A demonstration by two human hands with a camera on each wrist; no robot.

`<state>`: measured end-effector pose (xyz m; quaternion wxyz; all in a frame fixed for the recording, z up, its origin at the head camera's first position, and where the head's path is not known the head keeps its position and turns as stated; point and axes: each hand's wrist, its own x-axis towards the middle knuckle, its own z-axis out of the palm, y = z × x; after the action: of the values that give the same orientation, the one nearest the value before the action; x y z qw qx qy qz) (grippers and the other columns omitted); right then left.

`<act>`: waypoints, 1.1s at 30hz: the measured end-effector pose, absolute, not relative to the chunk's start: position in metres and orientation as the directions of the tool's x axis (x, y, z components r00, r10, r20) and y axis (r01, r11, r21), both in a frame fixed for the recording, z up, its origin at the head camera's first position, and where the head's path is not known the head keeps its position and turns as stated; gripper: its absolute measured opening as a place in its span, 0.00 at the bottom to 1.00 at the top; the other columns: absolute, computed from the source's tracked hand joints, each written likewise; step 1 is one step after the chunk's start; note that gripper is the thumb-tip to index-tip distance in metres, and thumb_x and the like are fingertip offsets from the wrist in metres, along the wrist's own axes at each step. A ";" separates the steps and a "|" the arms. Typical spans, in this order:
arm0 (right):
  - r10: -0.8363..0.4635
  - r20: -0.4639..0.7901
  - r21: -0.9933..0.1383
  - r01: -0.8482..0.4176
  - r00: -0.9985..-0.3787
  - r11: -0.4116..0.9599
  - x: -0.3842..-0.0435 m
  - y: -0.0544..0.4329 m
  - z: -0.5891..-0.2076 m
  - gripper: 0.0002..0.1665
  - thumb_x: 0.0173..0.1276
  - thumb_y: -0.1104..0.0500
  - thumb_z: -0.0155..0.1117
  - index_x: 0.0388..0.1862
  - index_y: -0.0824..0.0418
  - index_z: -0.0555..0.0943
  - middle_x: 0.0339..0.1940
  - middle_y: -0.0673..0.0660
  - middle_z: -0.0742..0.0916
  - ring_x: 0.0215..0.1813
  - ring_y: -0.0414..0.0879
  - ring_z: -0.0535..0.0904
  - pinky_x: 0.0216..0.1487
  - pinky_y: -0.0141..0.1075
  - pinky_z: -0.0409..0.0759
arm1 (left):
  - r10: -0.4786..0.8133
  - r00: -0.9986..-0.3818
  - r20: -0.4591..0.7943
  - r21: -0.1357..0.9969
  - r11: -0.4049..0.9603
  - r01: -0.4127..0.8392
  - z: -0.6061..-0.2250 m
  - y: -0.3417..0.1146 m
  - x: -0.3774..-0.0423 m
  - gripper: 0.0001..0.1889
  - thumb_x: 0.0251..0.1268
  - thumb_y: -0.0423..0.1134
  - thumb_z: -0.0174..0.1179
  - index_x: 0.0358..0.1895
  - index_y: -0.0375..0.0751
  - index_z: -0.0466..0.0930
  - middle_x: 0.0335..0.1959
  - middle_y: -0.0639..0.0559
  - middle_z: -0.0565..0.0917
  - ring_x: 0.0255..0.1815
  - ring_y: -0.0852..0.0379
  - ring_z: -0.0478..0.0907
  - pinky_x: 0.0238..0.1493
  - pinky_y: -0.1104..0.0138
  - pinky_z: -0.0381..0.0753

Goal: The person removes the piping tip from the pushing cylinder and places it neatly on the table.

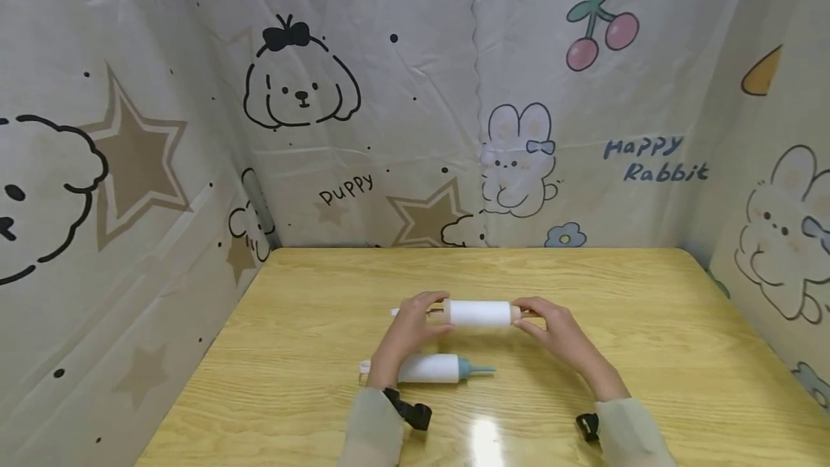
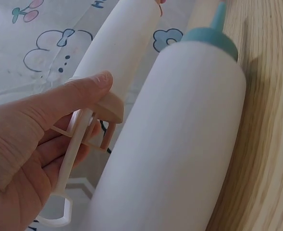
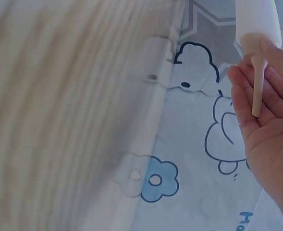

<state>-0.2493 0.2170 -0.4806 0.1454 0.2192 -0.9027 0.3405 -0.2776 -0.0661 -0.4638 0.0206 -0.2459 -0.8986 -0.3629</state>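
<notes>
A white-barrelled syringe (image 1: 480, 313) with beige ends is held level between my two hands over the table's middle. My left hand (image 1: 413, 323) pinches its beige collar, thumb on one side and fingers on the other. Behind the collar, a plunger rod ends in a white ring handle (image 2: 59, 216). At the other end my right hand (image 1: 554, 324) grips the beige cap, and the thin beige nozzle (image 3: 258, 89) points along the palm. A second white syringe (image 1: 431, 368) with a teal cap and nozzle lies nearer me, partly behind the left wrist in the head view.
The pale wood-grain table (image 1: 292, 337) carries both syringes. A printed cloth (image 1: 415, 92) with cartoon animals and stars hangs along the back and both sides. A black strap (image 1: 408, 409) is round the left wrist, and a black device (image 1: 588, 427) sits at the right cuff.
</notes>
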 end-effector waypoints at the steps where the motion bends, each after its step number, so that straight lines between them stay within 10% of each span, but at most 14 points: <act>1: -0.293 0.413 -0.551 -0.493 -0.862 0.673 -0.248 0.218 -0.480 0.20 0.65 0.60 0.67 0.56 0.63 0.80 0.51 0.60 0.87 0.49 0.55 0.84 0.47 0.51 0.85 | 0.431 -0.876 0.215 0.639 0.617 0.460 -0.463 -0.065 -0.277 0.30 0.59 0.43 0.70 0.65 0.40 0.74 0.64 0.43 0.78 0.63 0.45 0.77 0.61 0.54 0.80; 19: -0.283 0.407 -0.578 -0.484 -0.869 0.657 -0.246 0.225 -0.479 0.21 0.66 0.59 0.67 0.56 0.64 0.80 0.50 0.61 0.87 0.50 0.57 0.84 0.48 0.52 0.84 | 0.442 -0.866 0.234 0.624 0.614 0.483 -0.459 -0.059 -0.275 0.30 0.58 0.43 0.70 0.64 0.39 0.74 0.64 0.43 0.78 0.62 0.45 0.79 0.60 0.55 0.81; 33: -0.225 0.018 -0.862 -0.129 -0.974 0.490 -0.259 0.235 -0.475 0.28 0.79 0.45 0.46 0.56 0.68 0.78 0.51 0.63 0.86 0.52 0.51 0.82 0.56 0.47 0.83 | 0.443 -0.865 0.237 0.621 0.615 0.485 -0.461 -0.062 -0.276 0.31 0.57 0.43 0.71 0.64 0.39 0.75 0.64 0.42 0.78 0.61 0.45 0.79 0.59 0.55 0.82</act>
<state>-0.2586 0.2348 -0.4749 -0.0486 0.1027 -0.8618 0.4944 -0.2760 -0.0621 -0.4609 0.0302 -0.2582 -0.8982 -0.3544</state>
